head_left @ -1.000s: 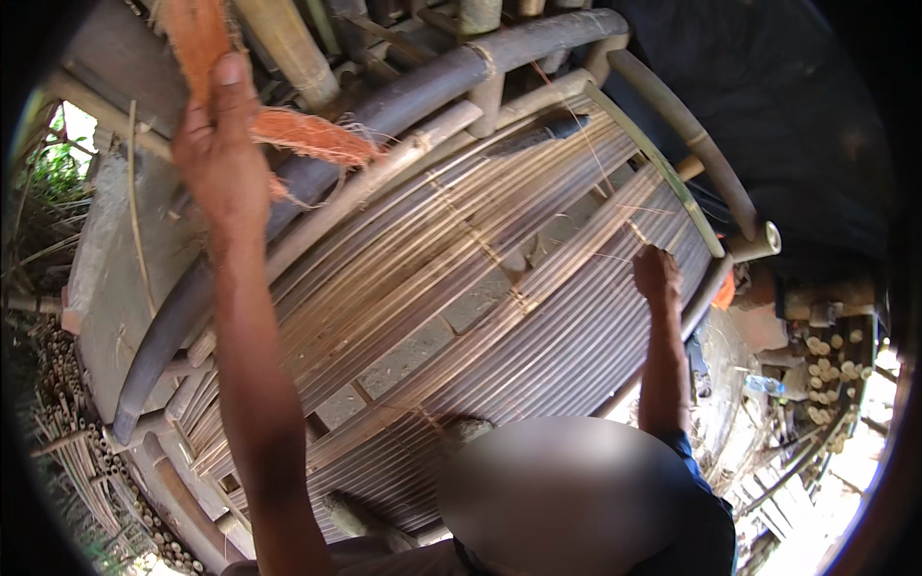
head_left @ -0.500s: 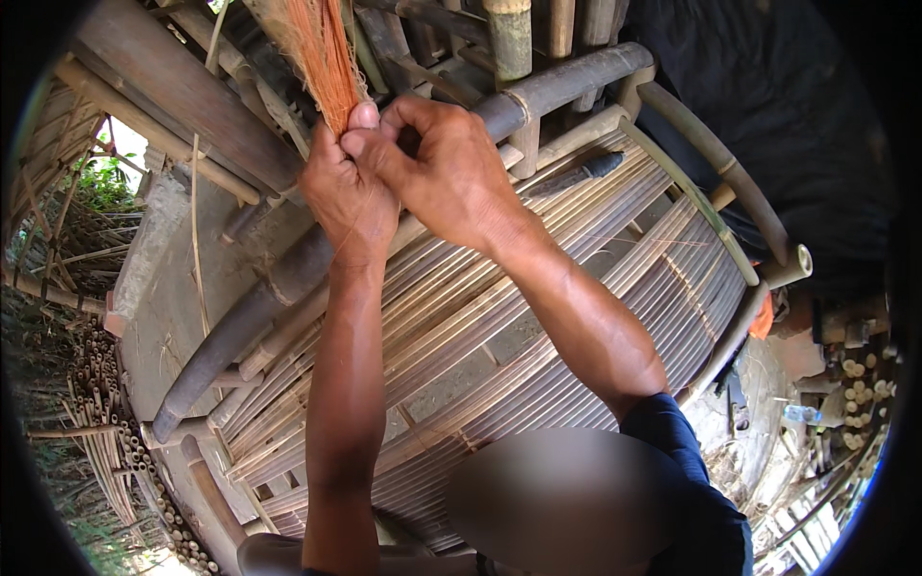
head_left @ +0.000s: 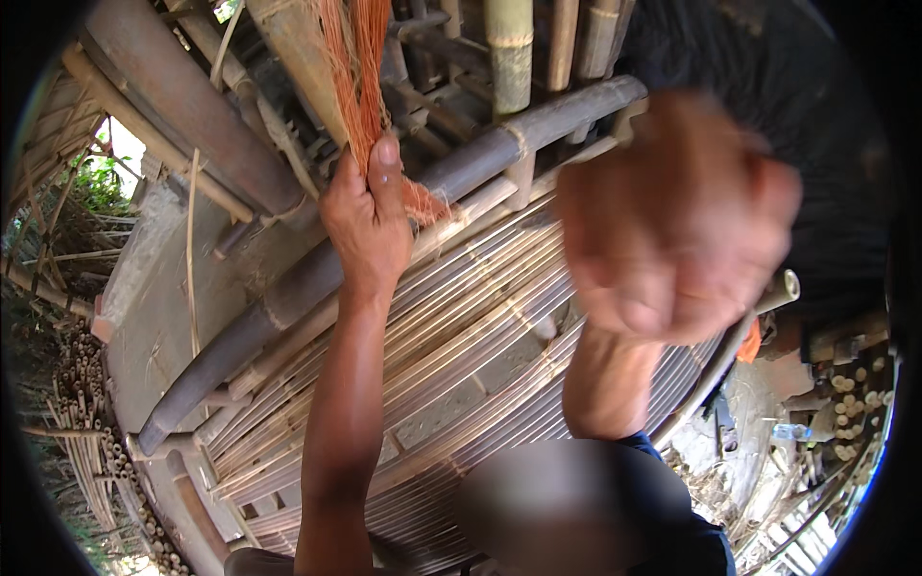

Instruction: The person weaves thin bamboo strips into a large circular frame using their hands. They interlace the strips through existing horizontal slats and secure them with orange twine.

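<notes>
A bundle of orange fibre strands (head_left: 367, 72) hangs down from the top of the view. Pinched between thumb and fingers of my left hand (head_left: 370, 206), it leaves a loose, frayed end (head_left: 423, 200) sticking out to the right, by the dark bamboo rail. My right hand (head_left: 677, 216) is raised close to the camera, apart from the bundle and blurred by motion. Its fingers look curled into a fist; whatever they hold, if anything, cannot be made out.
Below my arms is a bamboo slat bench (head_left: 451, 336) with a thick curved rail (head_left: 307, 278). Upright bamboo poles (head_left: 509, 58) stand beyond it. Dark cloth (head_left: 816, 173) hangs at right. A plastic bottle (head_left: 792, 432) lies on the right; cut bamboo (head_left: 91, 384) is stacked at left.
My right hand has left the left hand and swung right and up toward the camera. The left hand has shifted slightly down and right, still gripping the fibre bundle, whose loose end now shows.
</notes>
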A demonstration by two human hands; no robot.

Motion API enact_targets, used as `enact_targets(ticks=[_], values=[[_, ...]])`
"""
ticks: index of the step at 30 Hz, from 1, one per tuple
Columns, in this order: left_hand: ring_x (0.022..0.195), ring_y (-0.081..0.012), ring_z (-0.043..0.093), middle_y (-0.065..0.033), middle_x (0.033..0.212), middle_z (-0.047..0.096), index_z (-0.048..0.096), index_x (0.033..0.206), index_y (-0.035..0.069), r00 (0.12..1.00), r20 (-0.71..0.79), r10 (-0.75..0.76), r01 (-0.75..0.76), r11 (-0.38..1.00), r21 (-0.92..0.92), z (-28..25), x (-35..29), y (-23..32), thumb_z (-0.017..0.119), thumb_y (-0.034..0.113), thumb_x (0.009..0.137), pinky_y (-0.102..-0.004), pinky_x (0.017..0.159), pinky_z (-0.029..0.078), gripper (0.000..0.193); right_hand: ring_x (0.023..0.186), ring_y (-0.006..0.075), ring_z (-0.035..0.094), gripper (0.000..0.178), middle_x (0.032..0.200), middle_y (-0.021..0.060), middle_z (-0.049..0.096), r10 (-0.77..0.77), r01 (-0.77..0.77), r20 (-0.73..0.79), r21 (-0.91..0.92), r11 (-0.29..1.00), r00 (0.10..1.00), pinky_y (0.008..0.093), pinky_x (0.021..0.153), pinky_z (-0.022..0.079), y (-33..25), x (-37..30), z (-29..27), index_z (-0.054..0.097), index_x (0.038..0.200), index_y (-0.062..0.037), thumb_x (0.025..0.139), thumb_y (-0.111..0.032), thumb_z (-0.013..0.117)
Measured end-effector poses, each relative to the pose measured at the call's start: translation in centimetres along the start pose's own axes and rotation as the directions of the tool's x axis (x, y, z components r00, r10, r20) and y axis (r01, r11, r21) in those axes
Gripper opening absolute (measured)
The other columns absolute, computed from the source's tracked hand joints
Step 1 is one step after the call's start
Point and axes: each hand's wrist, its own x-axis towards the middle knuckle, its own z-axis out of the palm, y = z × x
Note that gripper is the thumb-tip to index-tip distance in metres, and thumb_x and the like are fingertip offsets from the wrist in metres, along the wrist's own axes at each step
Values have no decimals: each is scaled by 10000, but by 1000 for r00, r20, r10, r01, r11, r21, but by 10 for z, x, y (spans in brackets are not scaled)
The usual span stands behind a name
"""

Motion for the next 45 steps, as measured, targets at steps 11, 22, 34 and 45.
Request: enact_targets(ticks=[11, 22, 34, 45], values=[[708, -81, 549, 2, 814, 611, 666, 1052, -2, 973, 231, -20, 101, 934, -344, -11, 4, -11, 676, 360, 962, -258, 636, 455, 373, 544, 301, 502, 404, 613, 169, 483, 441, -786, -739, -608, -114, 509, 476, 578, 470, 57, -346, -79, 527, 746, 13, 1007, -289, 461], [782, -114, 667, -95, 844, 713, 670, 934, 17, 824, 541, 168, 429, 440, -789, 24, -28, 69, 719, 236, 933, -271, 751, 529, 224, 741, 266, 692, 253, 842, 142, 699, 665, -707, -715, -584, -400, 214, 395, 638, 551, 32, -371, -71, 686, 900, -40, 964, -251, 561], [817, -86, 657, -79, 883, 736, 705, 901, -11, 893, 343, -291, 442, 706, -553, 10, -4, 21, 757, 170, 911, -244, 803, 528, 188, 1139, 283, 573, 254, 1215, 177, 605, -275, -424, -403, -906, -16, 873, 415, 975, 490, -29, -73, -66, 714, 1108, -44, 886, -152, 656], [662, -27, 518, 74, 716, 603, 741, 971, 17, 926, 307, -220, 358, 772, -525, 4, -2, 27, 855, 306, 813, -207, 611, 421, 349, 474, 147, 366, 319, 541, -4, 417, 31, -292, -552, -393, 872, 833, 308, 445, 288, 35, -44, -52, 506, 720, -107, 987, -272, 443]])
